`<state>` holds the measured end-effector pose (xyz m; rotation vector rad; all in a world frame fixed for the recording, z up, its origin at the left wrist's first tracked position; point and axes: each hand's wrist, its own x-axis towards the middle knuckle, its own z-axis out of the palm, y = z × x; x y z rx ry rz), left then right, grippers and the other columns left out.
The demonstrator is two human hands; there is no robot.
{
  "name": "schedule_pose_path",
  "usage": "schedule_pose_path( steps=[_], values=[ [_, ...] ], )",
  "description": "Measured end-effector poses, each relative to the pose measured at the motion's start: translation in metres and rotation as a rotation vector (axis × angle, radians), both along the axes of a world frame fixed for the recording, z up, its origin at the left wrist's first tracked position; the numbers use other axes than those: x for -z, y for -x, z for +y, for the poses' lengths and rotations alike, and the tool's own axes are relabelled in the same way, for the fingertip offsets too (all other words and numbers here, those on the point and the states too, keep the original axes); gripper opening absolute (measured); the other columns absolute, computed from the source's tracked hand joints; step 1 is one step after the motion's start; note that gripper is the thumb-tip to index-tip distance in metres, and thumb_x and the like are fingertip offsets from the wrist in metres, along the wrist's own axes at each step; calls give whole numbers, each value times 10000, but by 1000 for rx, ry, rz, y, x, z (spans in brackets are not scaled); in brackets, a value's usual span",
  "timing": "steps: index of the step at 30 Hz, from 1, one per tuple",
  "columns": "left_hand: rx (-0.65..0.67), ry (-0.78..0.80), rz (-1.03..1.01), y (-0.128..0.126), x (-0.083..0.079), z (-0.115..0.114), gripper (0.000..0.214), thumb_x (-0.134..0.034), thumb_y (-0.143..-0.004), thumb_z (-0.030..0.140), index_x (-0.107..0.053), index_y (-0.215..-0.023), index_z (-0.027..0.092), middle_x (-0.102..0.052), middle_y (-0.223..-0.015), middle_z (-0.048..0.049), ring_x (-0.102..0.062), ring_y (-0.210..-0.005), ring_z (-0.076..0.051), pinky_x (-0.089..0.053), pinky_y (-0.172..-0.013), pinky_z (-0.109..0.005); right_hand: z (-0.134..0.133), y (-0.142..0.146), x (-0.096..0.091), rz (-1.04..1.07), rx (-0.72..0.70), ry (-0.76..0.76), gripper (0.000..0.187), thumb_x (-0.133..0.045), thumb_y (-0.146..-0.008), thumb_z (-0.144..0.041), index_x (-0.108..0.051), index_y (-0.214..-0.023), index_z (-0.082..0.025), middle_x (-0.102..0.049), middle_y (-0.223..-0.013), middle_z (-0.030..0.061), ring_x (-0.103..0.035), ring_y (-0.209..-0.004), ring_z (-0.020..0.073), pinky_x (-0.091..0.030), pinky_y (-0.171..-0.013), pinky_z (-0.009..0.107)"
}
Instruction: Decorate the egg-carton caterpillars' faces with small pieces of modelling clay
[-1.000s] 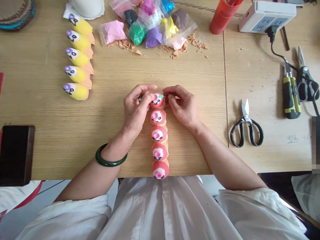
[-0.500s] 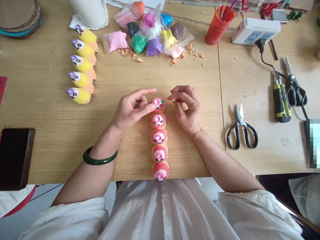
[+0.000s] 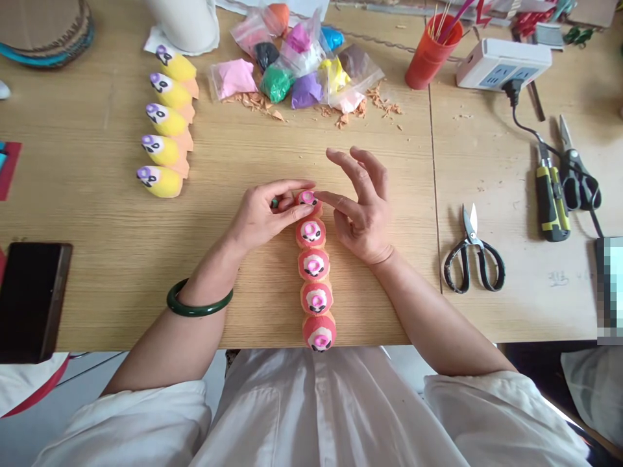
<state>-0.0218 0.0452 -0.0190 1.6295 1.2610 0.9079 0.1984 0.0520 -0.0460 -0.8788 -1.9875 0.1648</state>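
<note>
A row of several pink-red clay figures (image 3: 314, 266) with pink-and-white faces runs from the table's front edge to the middle. My left hand (image 3: 260, 217) is curled beside the farthest figure (image 3: 307, 198). Its fingertips touch that figure's left side, and a small green bit (image 3: 275, 203) is tucked between its fingers. My right hand (image 3: 364, 204) has its fingers spread, with the index fingertip pressed against the same figure's right side. A green bangle (image 3: 197, 305) sits on my left wrist.
Several yellow figures (image 3: 165, 123) line up at the back left. Bags of coloured clay (image 3: 296, 65) and shavings lie at the back, near a red cup (image 3: 428, 61) and power strip (image 3: 503, 61). Scissors (image 3: 474, 253), a yellow-handled tool (image 3: 552, 201) and shears (image 3: 577, 175) lie right; a phone (image 3: 32, 298) left.
My right hand has opened from a pinch to spread fingers, its index now on the top figure. The left hand stays at the figure's left side with the green bit.
</note>
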Motion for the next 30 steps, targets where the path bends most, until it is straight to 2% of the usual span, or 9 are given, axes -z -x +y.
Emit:
schedule_pose_path(
  steps=[4, 8, 12, 16, 18, 20, 22, 25, 30],
  values=[
    [4, -66, 11, -2, 1, 0, 372, -824, -849, 393, -846, -1174, 212, -436, -698, 44, -418, -660, -109, -413, -663, -250, -2, 0, -3, 4, 47, -112, 382, -452, -985, -85, -702, -1181, -298, -536, -1567, 37, -472, -1504, 324, -470, -1215, 660],
    [-28, -109, 11, -5, 5, 0, 371, -810, -859, 372, -843, -1196, 219, -405, -693, 54, -430, -666, -109, -438, -714, -261, 0, -3, 3, 46, 163, 42, 372, -431, -973, -70, -671, -1151, -290, -557, -1535, 53, -508, -1465, 343, -474, -1184, 694],
    [-43, -106, -30, -13, 6, 1, 382, -826, -835, 351, -845, -1189, 209, -407, -691, 56, -432, -663, -101, -433, -712, -260, 2, -4, 9, 71, 194, 121, 394, -397, -958, -49, -654, -1130, -292, -560, -1521, 50, -497, -1471, 351, -491, -1154, 685],
    [-160, 62, -310, -17, -1, 1, 418, -839, -830, 451, -828, -1187, 232, -418, -682, 57, -382, -594, -90, -401, -588, -244, -2, -3, 5, 63, 188, 96, 397, -400, -973, -55, -643, -1183, -290, -586, -1484, 72, -523, -1440, 339, -503, -1133, 655],
    [-211, 169, -534, -17, -8, -1, 421, -744, -909, 556, -801, -1198, 257, -523, -734, 24, -455, -600, -98, -442, -557, -237, -5, -2, -1, 70, 184, 50, 382, -409, -1005, -82, -636, -1231, -290, -621, -1432, 84, -573, -1377, 319, -513, -1117, 628],
    [-219, 242, -726, -16, -18, -4, 450, -589, -1004, 620, -767, -1211, 263, -668, -909, -37, -644, -776, -126, -571, -677, -245, -9, -1, -8, 68, 180, -19, 337, -442, -1041, -140, -630, -1279, -288, -662, -1351, 95, -632, -1274, 302, -523, -1095, 607],
    [-206, 277, -848, -19, -29, -10, 510, -434, -1073, 640, -733, -1236, 261, -730, -1159, -76, -725, -1130, -185, -636, -926, -308, -15, 0, -15, 49, 180, -94, 296, -494, -1062, -212, -628, -1316, -281, -692, -1253, 104, -674, -1155, 289, -535, -1065, 586],
    [-141, 337, -889, -28, -42, -22, 631, -379, -1060, 734, -702, -1313, 255, -708, -1383, -96, -617, -1440, -275, -605, -1111, -399, -23, 2, -24, 19, 166, -189, 285, -569, -1064, -295, -645, -1336, -254, -708, -1140, 111, -686, -1040, 269, -564, -1001, 526],
    [24, 473, -976, -42, -48, -38, 687, -354, -1062, 752, -671, -1423, 261, -640, -1550, -68, -513, -1552, -299, -527, -1220, -454, -31, 11, -29, -49, 129, -275, 202, -651, -1051, -401, -736, -1153, -250, -705, -1055, 83, -662, -1029, 234, -602, -920, 435]
  ],
)
